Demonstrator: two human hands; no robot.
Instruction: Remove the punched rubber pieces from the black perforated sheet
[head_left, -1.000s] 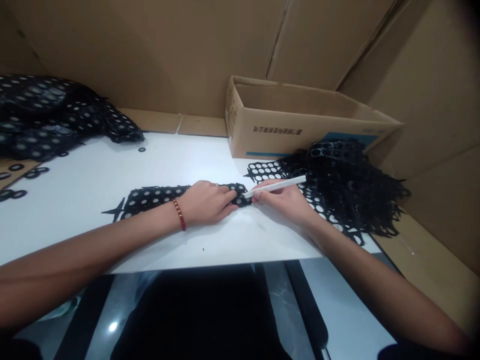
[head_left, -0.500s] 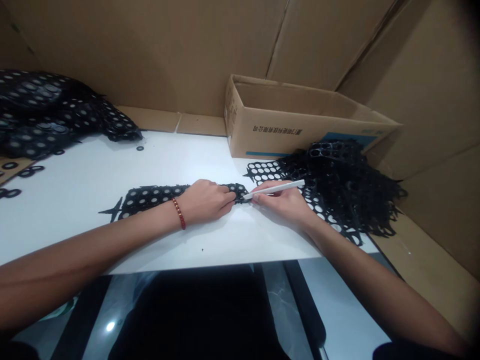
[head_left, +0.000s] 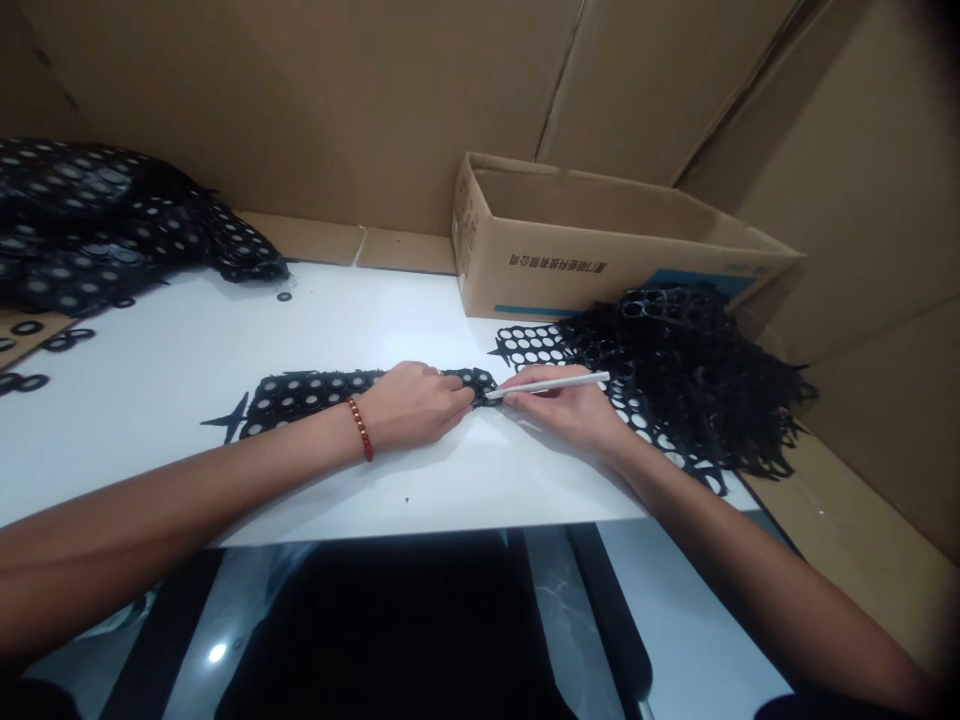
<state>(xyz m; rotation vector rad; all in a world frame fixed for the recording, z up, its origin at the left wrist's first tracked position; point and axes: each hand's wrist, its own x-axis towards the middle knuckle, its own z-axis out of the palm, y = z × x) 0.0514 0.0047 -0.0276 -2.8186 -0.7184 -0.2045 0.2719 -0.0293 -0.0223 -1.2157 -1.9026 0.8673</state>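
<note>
A black sheet of moulded rings (head_left: 289,402) lies flat on the white table, its spiky tab pointing left. My left hand (head_left: 420,402) rests across it, fingers curled and closed on its near edge toward the right end. In a pen grip, my right hand (head_left: 574,408) is shut on a slim white pen-like tool (head_left: 551,383). The tool's tip meets the sheet's right end, just beside my left fingertips. What exactly the tip touches is too small to make out.
Behind stands an open cardboard box (head_left: 555,250). Right of my hands lies a pile of black sheets with punched-out holes (head_left: 675,380). More ring sheets (head_left: 112,225) are heaped at far left, near loose black rings (head_left: 64,340). Cardboard walls (head_left: 300,110) surround the table (head_left: 360,310).
The white tool's rear end has dipped slightly, so it lies flatter. My left hand stays in place on the sheet; the whole view has shifted a little.
</note>
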